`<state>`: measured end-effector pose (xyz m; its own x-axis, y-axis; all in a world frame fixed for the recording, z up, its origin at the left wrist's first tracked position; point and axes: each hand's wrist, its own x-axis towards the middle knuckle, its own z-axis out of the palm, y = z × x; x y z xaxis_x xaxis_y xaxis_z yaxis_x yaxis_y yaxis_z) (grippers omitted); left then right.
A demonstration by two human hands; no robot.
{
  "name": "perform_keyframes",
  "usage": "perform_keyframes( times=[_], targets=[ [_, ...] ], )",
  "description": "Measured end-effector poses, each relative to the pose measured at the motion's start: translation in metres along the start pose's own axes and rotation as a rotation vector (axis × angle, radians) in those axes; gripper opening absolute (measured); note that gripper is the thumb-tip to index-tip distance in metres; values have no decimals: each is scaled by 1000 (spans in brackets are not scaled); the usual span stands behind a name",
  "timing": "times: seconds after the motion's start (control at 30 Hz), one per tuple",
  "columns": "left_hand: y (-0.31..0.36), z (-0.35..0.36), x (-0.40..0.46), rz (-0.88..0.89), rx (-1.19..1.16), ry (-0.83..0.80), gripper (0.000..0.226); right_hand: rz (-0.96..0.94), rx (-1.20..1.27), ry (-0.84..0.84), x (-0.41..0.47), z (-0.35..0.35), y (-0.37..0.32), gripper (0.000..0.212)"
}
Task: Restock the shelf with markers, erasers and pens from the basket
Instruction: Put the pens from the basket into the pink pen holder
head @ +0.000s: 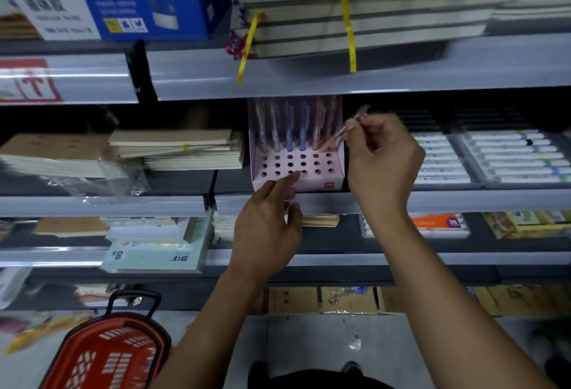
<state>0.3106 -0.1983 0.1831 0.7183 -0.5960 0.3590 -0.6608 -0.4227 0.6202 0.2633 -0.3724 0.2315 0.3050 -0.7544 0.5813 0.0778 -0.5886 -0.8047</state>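
Note:
A pink pen display box (336,169) with rows of round holes stands on the middle shelf. Several pens (289,129) stand upright in its back row. My right hand (383,153) pinches a clear pink pen (349,129), tilted, its lower end at the box's right back corner. My left hand (268,228) is in front of the box with its index finger stretched toward the front holes; whether its other fingers hold anything is unclear. The red basket (111,354) stands on the floor at the lower left.
Stacks of notebooks (176,150) lie left of the box, trays of white markers (494,156) to its right. The upper shelf edge (309,79) hangs just above the pens. Lower shelves hold paper pads and small boxes. Grey floor lies below.

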Motion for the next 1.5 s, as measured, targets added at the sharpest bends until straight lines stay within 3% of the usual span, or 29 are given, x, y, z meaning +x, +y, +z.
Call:
perform_keyframes(
  times=[0.27,0.47,0.7,1.0,1.27,1.4,1.5],
  targets=[
    [-2,0,0,-9,-7,-6,49,9,-117,27,9,5,1,8],
    [-3,0,0,-27,-20,-9,48,68,-298,-66,28,7,-2,23],
    [-3,0,1,-40,-29,-8,50,64,-311,-133,28,8,-10,55],
    [-5,1,1,-22,-18,2,49,18,-408,-273,37,12,-9,61],
    [-3,2,1,-6,-11,13,49,8,-506,-329,36,14,-2,55],
    [-3,3,-2,-15,-30,41,49,10,-476,-322,26,9,0,24],
    [-4,3,-8,-65,-61,90,46,-20,-389,-298,6,2,4,14]
  ],
)
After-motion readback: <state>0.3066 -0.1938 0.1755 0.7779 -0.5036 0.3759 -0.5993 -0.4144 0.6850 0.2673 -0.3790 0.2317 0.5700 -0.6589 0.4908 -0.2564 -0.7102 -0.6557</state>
